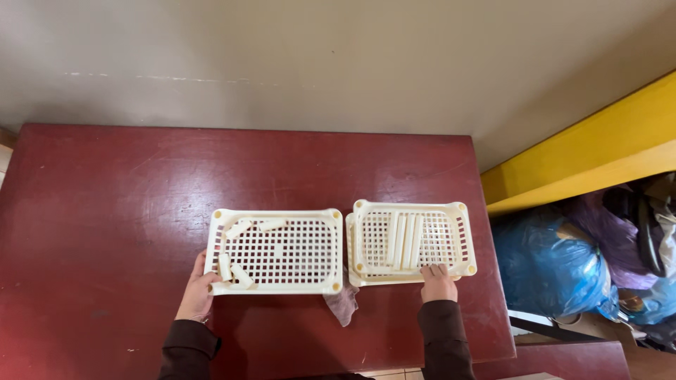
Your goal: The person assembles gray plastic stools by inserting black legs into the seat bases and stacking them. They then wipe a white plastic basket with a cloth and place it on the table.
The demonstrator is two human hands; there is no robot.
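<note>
left hand (196, 294) grips left tray (276, 250) at 7 o'clock, steadying it | right hand (438, 283) fingers hooked over stacked trays (412, 241) at 5 o'clock (short pegs (234, 271) inside left tray)

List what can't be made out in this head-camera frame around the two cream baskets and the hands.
- Right-hand stack: how many trays are nested; only an edge shows beneath the top tray.
- Left hand fingertips: hidden behind the left basket rim.
- Cloth: partly under the baskets, so its full shape is hidden.
- Short cream tubes: loose or clipped in, too small to tell.
- Bags at right: contents hidden, cut by the edge.
</note>
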